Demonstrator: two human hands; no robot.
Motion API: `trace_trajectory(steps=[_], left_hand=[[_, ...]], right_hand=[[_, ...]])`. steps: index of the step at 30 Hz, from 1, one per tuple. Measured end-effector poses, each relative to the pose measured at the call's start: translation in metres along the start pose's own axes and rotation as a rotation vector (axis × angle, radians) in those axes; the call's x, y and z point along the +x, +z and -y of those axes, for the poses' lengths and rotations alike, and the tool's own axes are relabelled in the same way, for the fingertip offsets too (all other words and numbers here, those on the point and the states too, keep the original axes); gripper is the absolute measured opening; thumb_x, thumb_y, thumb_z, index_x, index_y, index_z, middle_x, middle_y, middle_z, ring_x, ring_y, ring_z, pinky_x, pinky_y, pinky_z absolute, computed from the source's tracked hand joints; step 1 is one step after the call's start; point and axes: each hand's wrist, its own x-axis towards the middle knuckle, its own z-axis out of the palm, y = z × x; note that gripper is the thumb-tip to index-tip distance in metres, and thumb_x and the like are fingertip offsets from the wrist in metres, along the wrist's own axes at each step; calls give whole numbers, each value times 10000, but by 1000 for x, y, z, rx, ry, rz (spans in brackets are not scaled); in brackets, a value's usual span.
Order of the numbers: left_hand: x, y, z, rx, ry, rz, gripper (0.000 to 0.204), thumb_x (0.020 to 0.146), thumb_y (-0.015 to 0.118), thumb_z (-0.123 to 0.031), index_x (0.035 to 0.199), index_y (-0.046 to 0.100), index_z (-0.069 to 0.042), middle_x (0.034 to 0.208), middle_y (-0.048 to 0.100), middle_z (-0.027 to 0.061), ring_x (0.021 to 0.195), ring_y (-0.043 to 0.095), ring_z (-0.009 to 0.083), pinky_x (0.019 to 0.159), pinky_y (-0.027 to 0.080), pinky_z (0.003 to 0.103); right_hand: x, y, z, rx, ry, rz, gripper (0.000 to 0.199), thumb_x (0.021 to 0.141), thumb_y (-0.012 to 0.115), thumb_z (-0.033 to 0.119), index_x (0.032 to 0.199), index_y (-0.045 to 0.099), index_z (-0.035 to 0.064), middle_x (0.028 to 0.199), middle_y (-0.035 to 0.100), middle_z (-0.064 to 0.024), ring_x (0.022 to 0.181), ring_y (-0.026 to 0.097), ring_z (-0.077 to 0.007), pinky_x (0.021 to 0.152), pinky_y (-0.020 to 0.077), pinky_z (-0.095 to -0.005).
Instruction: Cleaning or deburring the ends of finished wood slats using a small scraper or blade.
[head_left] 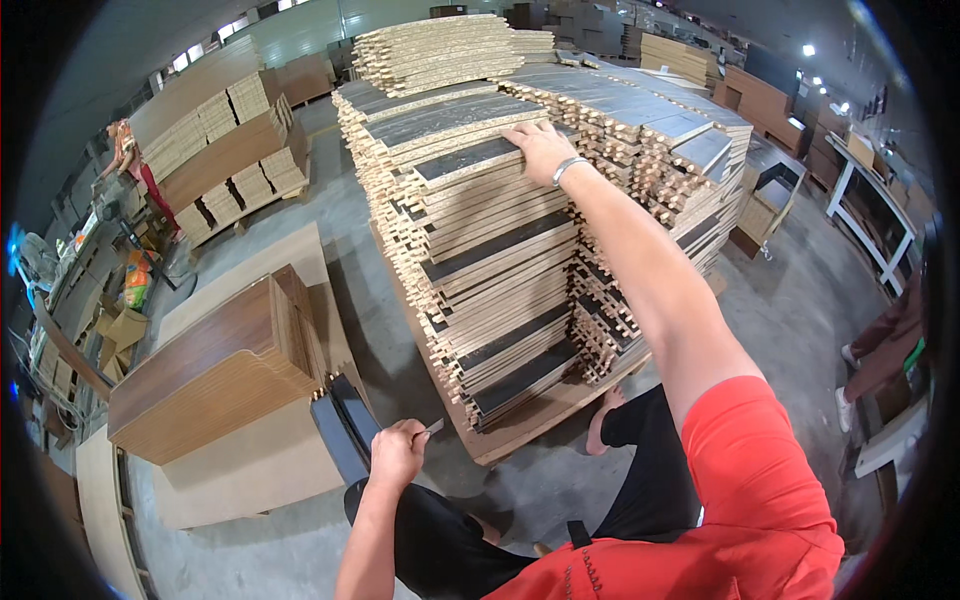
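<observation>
Dowelled particleboard panels [500,300] are piled high on a base board [490,445], reaching almost to its near corner. Brown wood-grain panels [200,385] are stacked on a pale sheet [240,490]. The pile's top is touched by the right hand [543,152], fingers spread. Near the base board's left edge, a small flat strip [434,427] is gripped by the left hand's [398,452] closed fingers.

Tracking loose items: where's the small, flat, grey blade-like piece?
In the head view, lower centre, the grey piece sticks out of the bare left hand, right of the narrow dark panels.
</observation>
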Motion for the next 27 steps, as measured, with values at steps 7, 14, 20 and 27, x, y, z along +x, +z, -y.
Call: trace_trajectory(steps=[7, 14, 20, 27], left_hand=[[4, -1, -1, -12, -12, -25, 81, 746, 702, -60, 792, 647, -22, 787, 654, 162, 737, 633, 365, 668, 495, 420], [5, 2, -1, -4, -12, -32, 72, 739, 696, -52, 794, 660, -23, 758, 650, 168, 715, 633, 364, 659, 496, 415], [7, 2, 1, 23, 9, -50, 73, 734, 696, -55, 789, 665, -17, 729, 647, 176, 695, 639, 357, 650, 501, 410], [5, 2, 0, 56, -80, 10, 74, 760, 688, -86, 820, 668, -49, 810, 670, 162, 774, 647, 365, 709, 514, 431]], right_hand=[[-9, -8, -23, -47, 71, -42, 636, 750, 622, 37, 1355, 487, 183, 1331, 474, -88, 1266, 417, -301, 1063, 372, -464], [-12, -19, -20, -52, 9, 65, 557, 831, 539, 67, 1362, 482, 224, 1454, 381, -118, 1339, 353, -326, 1037, 387, -479], [-9, -2, -16, 1, -4, -31, 559, 824, 577, 60, 1356, 453, 176, 1398, 458, -94, 1327, 378, -327, 1035, 378, -495], [-14, -15, -8, -153, -14, -4, 553, 800, 664, 133, 1323, 493, 177, 1330, 492, -82, 1275, 413, -308, 1013, 384, -467]])
